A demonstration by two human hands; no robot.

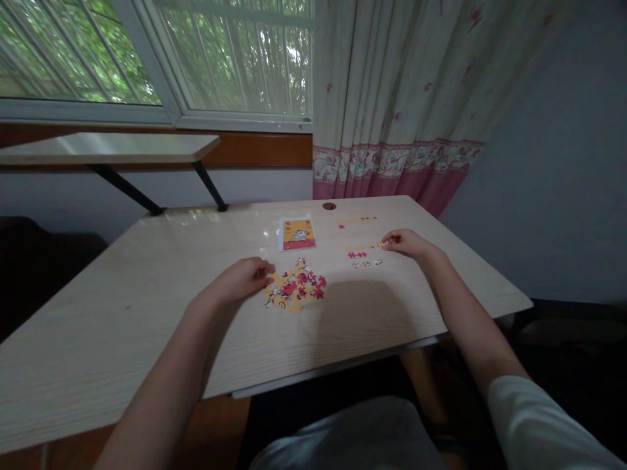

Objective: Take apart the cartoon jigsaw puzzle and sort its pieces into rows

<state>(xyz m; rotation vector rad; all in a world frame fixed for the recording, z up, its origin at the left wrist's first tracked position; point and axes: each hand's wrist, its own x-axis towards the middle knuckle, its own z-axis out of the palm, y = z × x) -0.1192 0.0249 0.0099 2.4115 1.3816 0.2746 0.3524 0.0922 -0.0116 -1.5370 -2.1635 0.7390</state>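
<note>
A loose pile of jigsaw puzzle pieces (294, 287) in yellow, red and white lies on the table. My left hand (247, 275) rests at the pile's left edge, fingers curled in; whether a piece is between the fingertips I cannot make out. Over on the right, my right hand (404, 242) pinches a yellow puzzle piece (381, 245) at the end of a short row of yellow pieces (360, 248). Below that row are red pieces (357, 255) and a row of white pieces (367, 264). Farther back lies another row of pieces (360, 220), with one red piece (341, 226) under it.
A picture card (298, 235) with a spotted animal on yellow and red lies behind the pile. A cable hole (329, 206) is near the back edge of the light wooden table (161, 313). A raised shelf (108, 149) stands back left, and a curtain (392, 98) hangs behind.
</note>
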